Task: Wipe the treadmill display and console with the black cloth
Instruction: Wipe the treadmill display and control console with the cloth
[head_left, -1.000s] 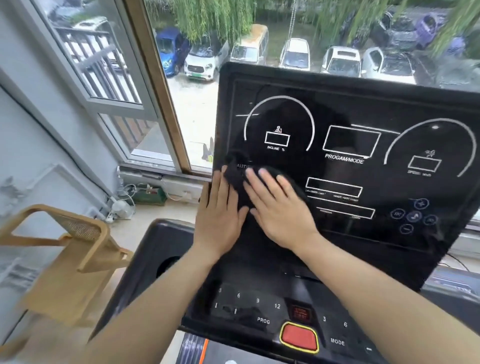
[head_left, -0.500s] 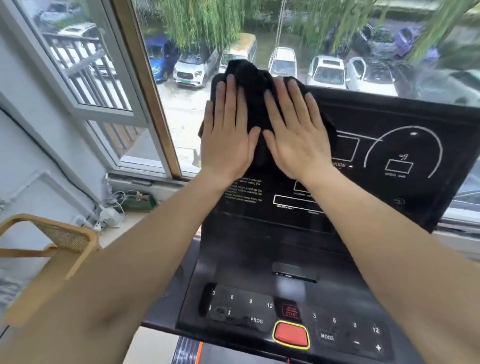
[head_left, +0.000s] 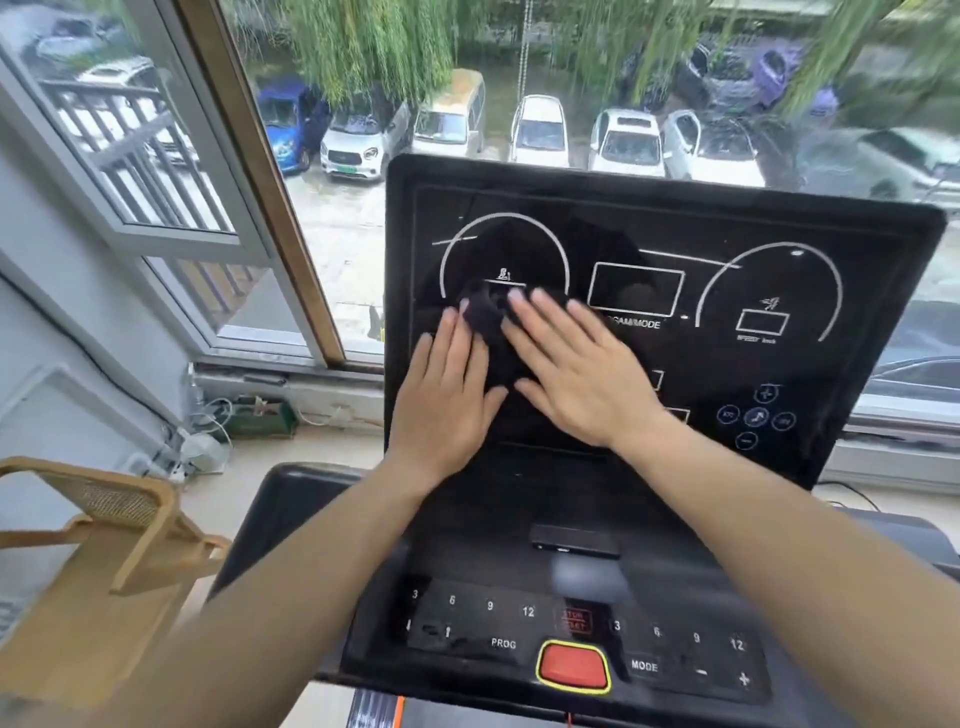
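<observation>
- Flat against the glossy display (head_left: 675, 312), both hands press a bunched black cloth (head_left: 491, 332) onto the lower left part of the panel, just below the left white arc and its small incline icon.
- The cloth is soft, matte and crumpled, with no clear long axis; most of it is hidden under the palms, and a lumpy wad shows between and above the fingertips.
- The left hand (head_left: 447, 395) lies with fingers straight, close together and pointing up the panel; the right hand (head_left: 576, 374) lies beside it with fingers extended, slightly spread and angled up-left. Neither curls round the cloth; they pin it down by flat pressure.
- The display is a smooth, reflective black rectangle with white line graphics, wider than tall and tilted back toward the window (head_left: 260, 208).
- Below it the console (head_left: 519, 613) is a duller black plastic shelf with printed numbers and a red oval stop button (head_left: 573, 666) rimmed in yellow.
- Half a second ago the hands and cloth were up at the top left corner of the display, with the cloth draped over its upper edge; now they sit lower, in the left dial area.
- A pale wooden chair (head_left: 104, 545) with a woven back stands at the lower left.
</observation>
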